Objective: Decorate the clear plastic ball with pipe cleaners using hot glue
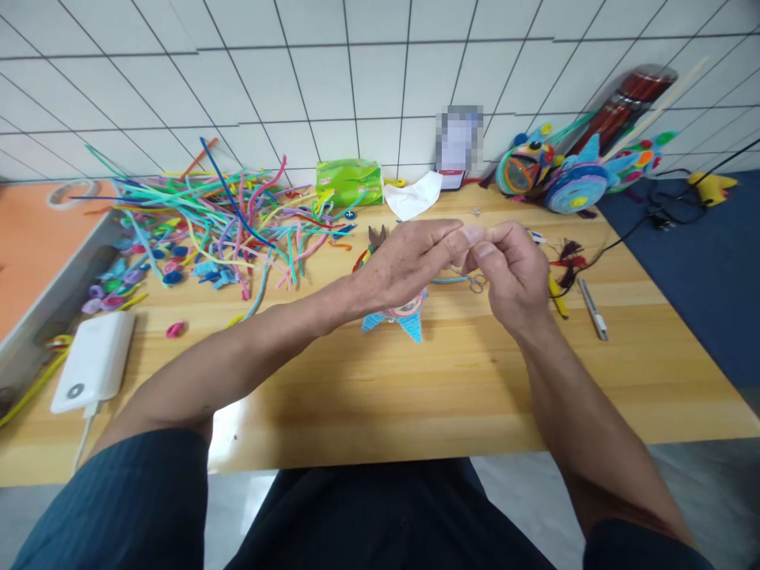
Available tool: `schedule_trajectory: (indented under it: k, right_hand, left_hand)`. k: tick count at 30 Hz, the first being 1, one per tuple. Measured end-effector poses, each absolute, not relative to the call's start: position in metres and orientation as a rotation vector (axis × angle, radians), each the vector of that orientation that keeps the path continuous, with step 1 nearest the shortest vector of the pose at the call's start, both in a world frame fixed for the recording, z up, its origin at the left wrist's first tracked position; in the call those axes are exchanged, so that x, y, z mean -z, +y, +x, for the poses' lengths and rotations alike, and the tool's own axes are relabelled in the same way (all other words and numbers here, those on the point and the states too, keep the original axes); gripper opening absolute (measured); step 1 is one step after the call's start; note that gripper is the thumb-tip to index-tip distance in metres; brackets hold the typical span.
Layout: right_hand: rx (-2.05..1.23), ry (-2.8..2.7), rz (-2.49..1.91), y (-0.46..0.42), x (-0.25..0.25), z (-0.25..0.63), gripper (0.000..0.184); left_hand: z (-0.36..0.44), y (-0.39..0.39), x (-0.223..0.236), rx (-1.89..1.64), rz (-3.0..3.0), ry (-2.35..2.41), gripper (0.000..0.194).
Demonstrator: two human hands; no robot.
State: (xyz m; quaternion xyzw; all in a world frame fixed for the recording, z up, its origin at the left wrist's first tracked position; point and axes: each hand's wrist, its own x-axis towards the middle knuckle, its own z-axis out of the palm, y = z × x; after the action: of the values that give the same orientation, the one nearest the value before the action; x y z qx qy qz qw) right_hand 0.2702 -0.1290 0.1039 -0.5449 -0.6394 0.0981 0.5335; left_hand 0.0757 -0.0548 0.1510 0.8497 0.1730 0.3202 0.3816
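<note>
Blue-pointed craft piece (409, 326) lay on the worktop (368, 404), partly hidden beneath the outstretched left grip (409, 257). To its right, the right grip (515, 273), fingers curled, met the left's fingertips; whether either held anything could not be told. Pliers (377, 236) lay just beyond; tangled pipe cleaners (237, 214) spread farther left.

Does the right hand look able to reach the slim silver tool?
Likely yes: nothing covers the slim silver tool, though the right hand is busy up against the left hand.
</note>
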Motion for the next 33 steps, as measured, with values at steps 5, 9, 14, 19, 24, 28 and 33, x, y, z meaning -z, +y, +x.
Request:
schedule_trajectory:
  k: [5, 9, 14, 19, 24, 28, 33]
  right_hand:
    - [0.094, -1.641, -1.66, -0.115, -0.094, 0.306, 0.027]
    - [-0.058, -1.759, -1.76, -0.105, -0.074, 0.309, 0.008]
    - [-0.399, -1.823, -1.442, -0.114, -0.082, 0.274, 0.002]
    - [-0.561, -1.731, -1.316, -0.122, -0.089, 0.245, 0.005]
    - [-0.583, -1.656, -1.293, -0.122, -0.079, 0.229, 0.007]
    - [-0.497, -1.653, -1.282, -0.123, -0.076, 0.221, 0.01]
    - [-0.41, -1.674, -1.281, -0.124, -0.076, 0.214, 0.012]
  left_hand:
    - [0.041, -0.049, -0.131, -0.825, 2.333, 0.452, 0.03]
    - [0.016, -0.053, -0.102, -0.764, 2.452, 0.4, 0.023]
    - [0.01, -0.055, -0.08, -0.844, 2.425, 0.387, 0.025]
    - [0.006, -0.047, -0.072, -0.92, 2.325, 0.362, 0.021]
    - [0.008, -0.044, -0.06, -1.01, 2.193, 0.375, 0.018]
    - [0.013, -0.042, -0.051, -1.124, 2.195, 0.325, 0.015]
    - [0.014, -0.041, -0.05, -1.129, 2.228, 0.327, 0.015]
